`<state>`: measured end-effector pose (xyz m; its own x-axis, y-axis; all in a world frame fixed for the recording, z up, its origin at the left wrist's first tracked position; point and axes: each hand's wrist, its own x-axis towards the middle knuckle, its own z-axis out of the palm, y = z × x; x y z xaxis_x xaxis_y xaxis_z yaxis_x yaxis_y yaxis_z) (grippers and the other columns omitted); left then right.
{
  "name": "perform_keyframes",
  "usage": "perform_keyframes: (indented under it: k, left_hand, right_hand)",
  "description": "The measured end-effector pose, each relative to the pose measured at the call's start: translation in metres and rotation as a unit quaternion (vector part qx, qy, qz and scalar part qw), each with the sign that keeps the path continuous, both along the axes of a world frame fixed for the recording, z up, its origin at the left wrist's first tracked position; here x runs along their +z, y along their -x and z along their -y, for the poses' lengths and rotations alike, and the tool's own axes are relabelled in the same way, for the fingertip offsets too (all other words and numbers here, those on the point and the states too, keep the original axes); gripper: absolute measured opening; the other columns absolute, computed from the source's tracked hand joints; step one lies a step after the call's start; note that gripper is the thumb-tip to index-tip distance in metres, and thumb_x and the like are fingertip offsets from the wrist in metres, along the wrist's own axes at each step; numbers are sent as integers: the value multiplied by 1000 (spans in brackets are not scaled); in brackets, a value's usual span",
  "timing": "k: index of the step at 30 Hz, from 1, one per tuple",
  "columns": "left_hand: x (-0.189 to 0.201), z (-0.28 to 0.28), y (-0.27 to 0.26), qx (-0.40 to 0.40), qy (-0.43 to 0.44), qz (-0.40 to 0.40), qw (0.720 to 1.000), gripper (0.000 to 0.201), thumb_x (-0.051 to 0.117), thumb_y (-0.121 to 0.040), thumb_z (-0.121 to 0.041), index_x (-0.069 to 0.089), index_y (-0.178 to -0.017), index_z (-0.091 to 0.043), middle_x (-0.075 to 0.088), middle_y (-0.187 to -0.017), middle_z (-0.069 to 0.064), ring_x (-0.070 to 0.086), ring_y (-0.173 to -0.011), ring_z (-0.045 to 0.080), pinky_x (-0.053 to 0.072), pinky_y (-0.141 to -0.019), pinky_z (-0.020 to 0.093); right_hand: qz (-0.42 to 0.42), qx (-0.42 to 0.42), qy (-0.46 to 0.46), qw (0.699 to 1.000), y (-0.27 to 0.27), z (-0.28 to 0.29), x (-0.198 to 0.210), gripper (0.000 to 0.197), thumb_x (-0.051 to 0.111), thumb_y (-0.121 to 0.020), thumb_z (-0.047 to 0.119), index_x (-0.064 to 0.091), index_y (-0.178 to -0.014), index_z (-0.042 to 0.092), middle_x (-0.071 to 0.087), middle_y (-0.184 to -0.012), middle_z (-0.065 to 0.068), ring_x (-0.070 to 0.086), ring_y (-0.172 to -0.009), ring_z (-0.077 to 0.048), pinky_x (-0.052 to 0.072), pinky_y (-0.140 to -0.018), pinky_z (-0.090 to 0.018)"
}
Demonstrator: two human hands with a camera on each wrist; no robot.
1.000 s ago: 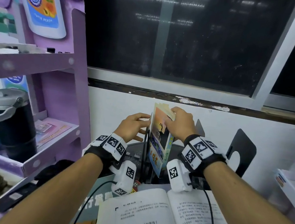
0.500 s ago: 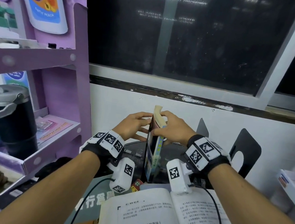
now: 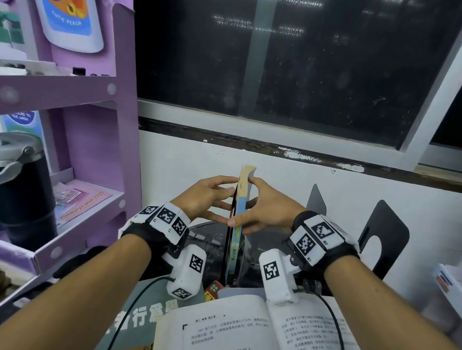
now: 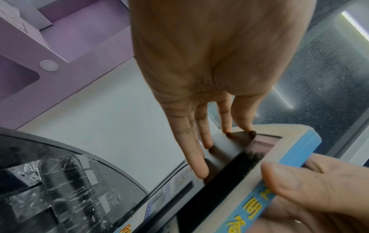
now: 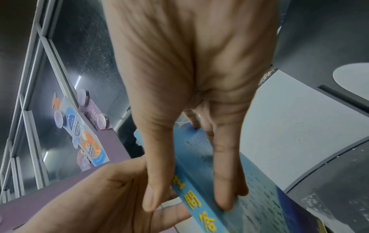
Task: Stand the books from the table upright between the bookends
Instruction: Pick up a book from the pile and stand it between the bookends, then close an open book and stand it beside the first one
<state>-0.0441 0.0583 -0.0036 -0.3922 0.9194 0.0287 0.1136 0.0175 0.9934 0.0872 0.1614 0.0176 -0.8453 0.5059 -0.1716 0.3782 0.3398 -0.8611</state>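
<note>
A thin book with a blue spine (image 3: pixel 238 228) stands upright on the round black table (image 3: pixel 261 248), its spine towards me. My right hand (image 3: pixel 266 208) pinches it, thumb at the spine and fingers flat on the right cover (image 5: pixel 259 197). A black bookend (image 4: pixel 229 149) stands flush against the book's left cover. My left hand (image 3: pixel 209 195) presses straight fingers (image 4: pixel 199 165) against that bookend. To the right, apart from the book, stand a grey bookend (image 3: pixel 317 200) and a black bookend (image 3: pixel 386 226). An open book (image 3: pixel 261 341) lies in front, on top of a teal book (image 3: pixel 136 317).
A purple display shelf (image 3: pixel 93 105) with a black jug (image 3: pixel 13 186) stands close on the left. White shelves (image 3: pixel 460 287) are at the right edge. The white wall (image 3: pixel 185 160) and a dark window are right behind the bookends.
The book has swung from tilted, with its cover showing, to upright and edge-on against the left bookend. My left fingers have closed in onto the bookend.
</note>
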Motion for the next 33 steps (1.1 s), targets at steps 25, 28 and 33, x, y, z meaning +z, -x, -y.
perform_keyframes:
  k: [25, 28, 33]
  left_hand:
    - [6, 30, -7, 14, 54, -71, 996, 30, 52, -98, -16, 51, -128, -15, 60, -122, 13, 62, -90, 25, 57, -74, 32]
    - [7, 41, -10, 22, 67, -83, 994, 25, 55, -97, -15, 54, -122, -15, 62, -115, 11, 62, -89, 25, 55, -74, 32]
    - [10, 61, -21, 14, 77, -102, 992, 13, 57, -95, -11, 57, -108, -13, 64, -99, 7, 62, -80, 24, 53, -75, 33]
  right_hand:
    - [61, 4, -100, 993, -30, 16, 12, 101, 79, -80, 22, 10, -154, 23, 53, -134, -19, 65, -107, -31, 53, -95, -43]
    - [89, 13, -124, 988, -52, 21, 20, 82, 74, -85, 27, 25, -150, 18, 57, -128, -23, 64, -106, -30, 51, -98, -44]
    - [156, 22, -164, 974, -100, 27, 27, 57, 69, -86, 40, 48, -136, 20, 60, -122, -11, 62, -109, -22, 52, -97, -36]
